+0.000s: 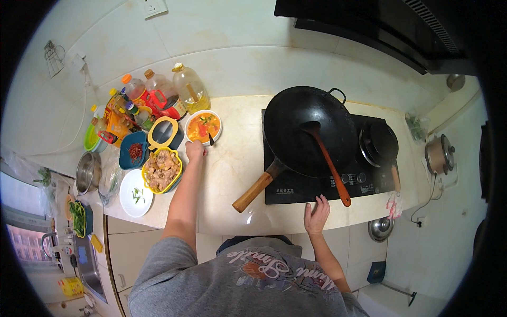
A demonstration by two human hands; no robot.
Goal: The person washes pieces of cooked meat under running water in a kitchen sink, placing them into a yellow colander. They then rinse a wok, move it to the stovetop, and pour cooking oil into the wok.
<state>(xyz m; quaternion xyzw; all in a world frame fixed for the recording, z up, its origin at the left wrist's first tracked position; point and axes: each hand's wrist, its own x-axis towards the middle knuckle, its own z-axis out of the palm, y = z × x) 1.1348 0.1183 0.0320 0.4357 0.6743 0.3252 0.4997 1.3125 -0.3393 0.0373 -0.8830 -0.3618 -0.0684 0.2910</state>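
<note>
My left hand (195,151) is at the near side of a white bowl (187,136) of tomato and egg soup (203,127). Its fingers are curled and partly hidden, so whether they grip the rim is unclear. A dark spoon handle (211,139) sticks out of the soup. My right hand (318,214) rests with fingers spread at the front edge of a black induction cooktop (291,194). On the cooktop stands a black wok (293,119) with a wooden handle (253,194). A wooden-handled spatula (330,162) leans inside it, its handle reaching over the wok's near rim.
Left of the bowl are a yellow basket of raw meat pieces (161,170), dried chillies in a blue container (126,144), a white plate (130,204) with scallion pieces, and several sauce bottles (160,95). A lidded black pan (380,142) sits right of the wok. A range hood (356,31) hangs above.
</note>
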